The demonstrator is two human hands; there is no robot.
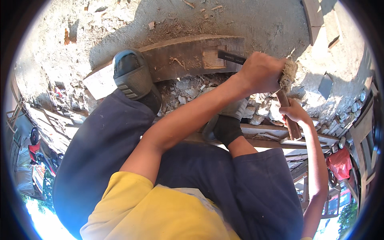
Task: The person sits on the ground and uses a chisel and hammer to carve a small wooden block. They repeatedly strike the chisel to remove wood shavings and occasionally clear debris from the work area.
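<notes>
My left hand (pixel 264 72) is closed around a chisel whose dark blade (pixel 229 56) points left over a recess in a curved wooden board (pixel 168 58). A frayed, fibrous end (pixel 289 74) sits by my left knuckles, probably the chisel handle's top. My right hand (pixel 295 110) grips a brown wooden piece (pixel 292 130), like a mallet, which reaches up to that frayed end; whether they touch is unclear. My left sandaled foot (pixel 132 76) rests on the board's left part; my right foot (pixel 224 124) is below my left forearm.
Stone rubble (pixel 256 116) and wood scraps lie below the board on rough concrete (pixel 272 24). Planks (pixel 312 20) lie at the top right, and wooden frames (pixel 360 140) with a red cloth (pixel 339 162) are at the right. A motorbike (pixel 40 152) stands at the far left.
</notes>
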